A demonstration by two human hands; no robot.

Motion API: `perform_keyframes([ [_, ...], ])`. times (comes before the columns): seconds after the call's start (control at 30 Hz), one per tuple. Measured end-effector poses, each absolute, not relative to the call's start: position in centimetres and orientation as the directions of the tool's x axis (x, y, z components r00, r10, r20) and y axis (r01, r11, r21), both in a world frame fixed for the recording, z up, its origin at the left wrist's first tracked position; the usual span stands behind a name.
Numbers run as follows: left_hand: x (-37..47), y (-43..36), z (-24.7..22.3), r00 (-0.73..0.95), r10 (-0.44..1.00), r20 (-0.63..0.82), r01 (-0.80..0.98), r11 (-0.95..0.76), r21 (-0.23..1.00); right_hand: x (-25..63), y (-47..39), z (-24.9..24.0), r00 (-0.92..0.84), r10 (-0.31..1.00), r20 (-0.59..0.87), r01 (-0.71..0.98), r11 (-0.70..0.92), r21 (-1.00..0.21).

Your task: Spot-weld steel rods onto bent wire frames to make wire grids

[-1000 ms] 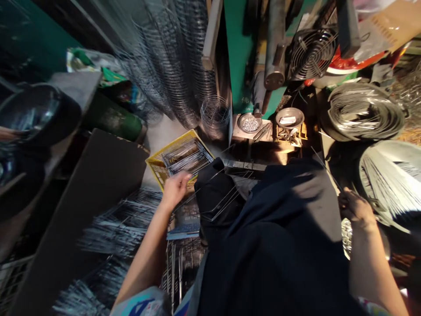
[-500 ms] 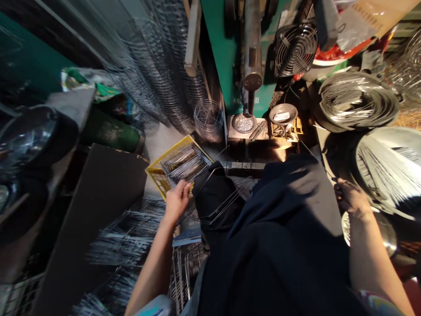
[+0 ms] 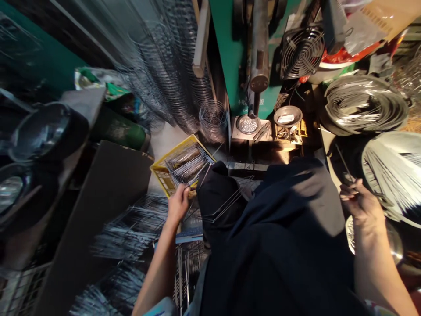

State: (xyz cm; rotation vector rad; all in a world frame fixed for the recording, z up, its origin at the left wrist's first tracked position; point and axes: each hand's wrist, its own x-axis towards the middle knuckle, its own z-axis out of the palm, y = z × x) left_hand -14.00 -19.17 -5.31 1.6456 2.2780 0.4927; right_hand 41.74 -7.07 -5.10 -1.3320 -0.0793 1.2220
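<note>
Pinching a wire between finger and thumb, the right hand is holding it slantwise beside the cloth. So thin a piece is probably needing a light, steady grip, clear of the cloth, lest it snag. What is showing of it is looking straight, slim and grey. By the basket, the left hand is curling; whether it is grasping anything, I cannot tell.

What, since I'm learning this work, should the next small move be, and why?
Perhaps bring the right hand inward toward the bent wires: it holds a thin rod out to the side, while they lie across the knee near the left hand.
</note>
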Motion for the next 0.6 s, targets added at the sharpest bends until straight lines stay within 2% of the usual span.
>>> perform_keyframes([
  [0.1, -13.2, -18.4, -6.9, -0.290, 0.953, -0.088, 0.845, 0.298, 0.444, 39.8, -6.6, -4.1, 0.305, 0.783, -0.542, -0.642, -0.252, -0.724],
  [0.2, -12.7, -17.6, -7.2, -0.289, 0.954, -0.077, 0.848, 0.293, 0.442, 37.1, -6.5, -2.4, 0.278, 0.805, -0.525, -0.679, -0.222, -0.700],
  [0.3, -11.7, -17.3, -6.5, -0.240, 0.968, -0.073, 0.857, 0.246, 0.453, 32.3, -6.8, -1.4, 0.054, 0.842, -0.536, -0.715, -0.342, -0.610],
  [0.37, -10.6, -17.3, -6.2, -0.173, 0.981, -0.083, 0.869, 0.192, 0.456, 27.4, -7.1, -1.8, -0.169, 0.832, -0.529, -0.640, -0.500, -0.583],
  [0.43, -9.3, -17.5, -6.1, -0.117, 0.987, -0.107, 0.882, 0.153, 0.445, 21.9, -7.4, -3.3, -0.338, 0.767, -0.545, -0.507, -0.637, -0.581],
  [0.53, -7.8, -17.9, -6.4, -0.098, 0.986, -0.136, 0.891, 0.148, 0.429, 15.3, -8.0, -6.4, -0.432, 0.676, -0.597, -0.394, -0.737, -0.550],
  [0.6, -7.6, -18.2, -6.4, -0.105, 0.986, -0.133, 0.889, 0.153, 0.431, 13.2, -8.2, -8.1, -0.428, 0.679, -0.597, -0.352, -0.733, -0.582],
])
